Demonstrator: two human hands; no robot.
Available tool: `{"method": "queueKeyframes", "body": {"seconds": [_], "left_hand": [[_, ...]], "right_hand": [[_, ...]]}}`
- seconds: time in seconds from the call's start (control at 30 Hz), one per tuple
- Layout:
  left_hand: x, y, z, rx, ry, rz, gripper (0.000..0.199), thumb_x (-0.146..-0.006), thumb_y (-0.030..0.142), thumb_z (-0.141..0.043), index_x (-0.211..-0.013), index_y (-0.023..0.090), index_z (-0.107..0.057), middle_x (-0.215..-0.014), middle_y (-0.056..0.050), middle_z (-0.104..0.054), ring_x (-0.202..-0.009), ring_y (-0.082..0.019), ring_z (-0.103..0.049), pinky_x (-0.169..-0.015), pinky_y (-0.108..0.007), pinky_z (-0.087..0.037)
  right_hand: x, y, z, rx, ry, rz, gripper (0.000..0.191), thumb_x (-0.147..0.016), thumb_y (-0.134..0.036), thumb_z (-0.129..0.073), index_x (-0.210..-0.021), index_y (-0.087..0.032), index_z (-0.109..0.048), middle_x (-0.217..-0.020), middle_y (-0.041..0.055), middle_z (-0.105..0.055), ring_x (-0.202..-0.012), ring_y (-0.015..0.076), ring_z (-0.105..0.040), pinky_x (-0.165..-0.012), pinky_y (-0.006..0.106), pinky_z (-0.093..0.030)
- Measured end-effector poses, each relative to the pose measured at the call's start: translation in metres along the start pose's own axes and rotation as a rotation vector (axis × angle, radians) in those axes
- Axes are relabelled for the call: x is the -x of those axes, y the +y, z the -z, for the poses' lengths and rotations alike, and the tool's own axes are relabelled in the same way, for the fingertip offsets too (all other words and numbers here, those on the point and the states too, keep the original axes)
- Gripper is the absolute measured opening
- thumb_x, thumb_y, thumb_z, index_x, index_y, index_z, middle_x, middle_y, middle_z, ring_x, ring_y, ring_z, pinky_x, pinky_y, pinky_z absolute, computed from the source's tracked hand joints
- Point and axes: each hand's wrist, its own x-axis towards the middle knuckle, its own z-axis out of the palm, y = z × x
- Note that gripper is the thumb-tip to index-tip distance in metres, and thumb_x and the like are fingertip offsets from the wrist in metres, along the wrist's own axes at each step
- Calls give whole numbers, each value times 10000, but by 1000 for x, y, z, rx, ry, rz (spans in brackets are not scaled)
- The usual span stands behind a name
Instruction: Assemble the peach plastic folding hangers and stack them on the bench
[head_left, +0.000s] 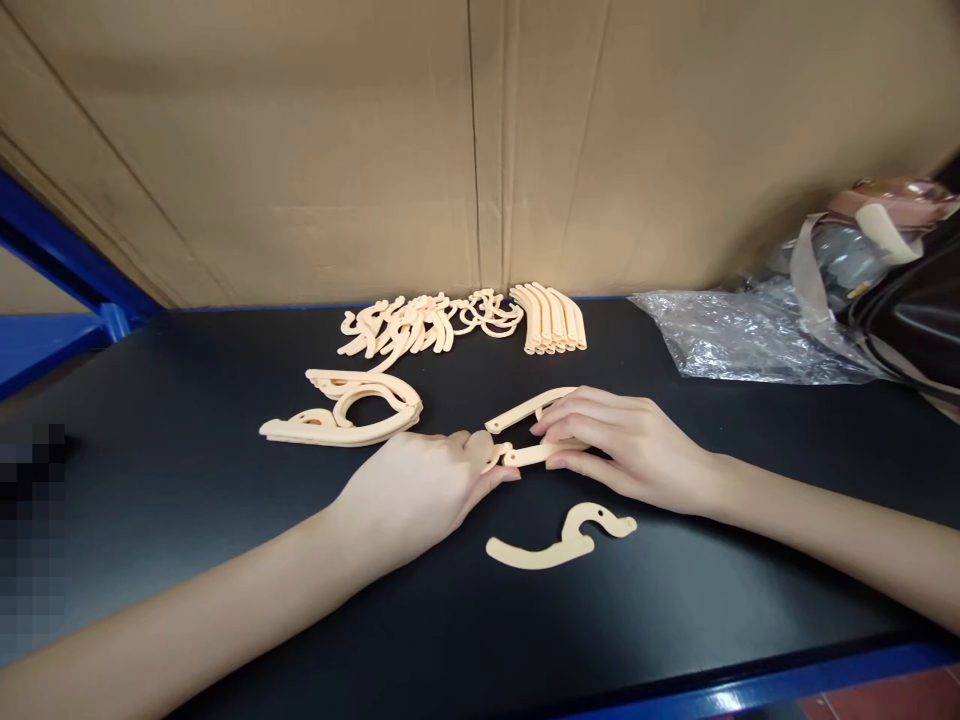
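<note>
Cream hooked piece (577, 543) flat on black desk (360, 640), nearest | left hand (420, 480) pinching curved piece (491, 460), right hand (630, 445) gripping straight piece (529, 456), ends meeting | slim piece (519, 411) just beyond, partly hidden by right hand | hanger-shaped stack (352, 435) farther left | loose pile (409, 325), then cardboard (300, 180)

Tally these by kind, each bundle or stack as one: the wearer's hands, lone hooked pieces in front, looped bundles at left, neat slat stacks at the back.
Left hand and right hand: 2
Lone hooked piece: 1
Looped bundle: 1
Neat slat stack: 1
Total: 5
</note>
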Motion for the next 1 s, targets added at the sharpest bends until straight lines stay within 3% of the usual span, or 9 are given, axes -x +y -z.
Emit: {"method": "queueKeyframes", "body": {"seconds": [0.2,0.7,1.0], "left_hand": [[-1,-1,2,-75,18,-88,446,-1003,394,-274,-702,155,-500,-519,2,-543,-408,-152,-555,-398,-256,-248],[0,-1,5,-192,32,-144,379,-988,361,-347,-710,162,-509,-546,5,-519,-433,-159,-550,-410,-278,-264],[-1,1,9,-228,149,-191,372,-985,292,-353,-668,162,-499,-524,11,-491,-407,-151,-511,-414,-281,-262]], "right_hand": [[0,0,0,16,-2,11,192,-954,-301,-484,-931,-173,-626,-970,53,-689,-968,174,-617,-793,305,-519],[0,-1,0,16,-2,20,204,-954,-303,-481,-930,-168,-632,-967,63,-691,-970,181,-620,-792,309,-523],[0,-1,2,-45,6,-1,188,-951,-300,-489,-942,-178,-632,-960,49,-688,-946,165,-616,-767,290,-514]]}}
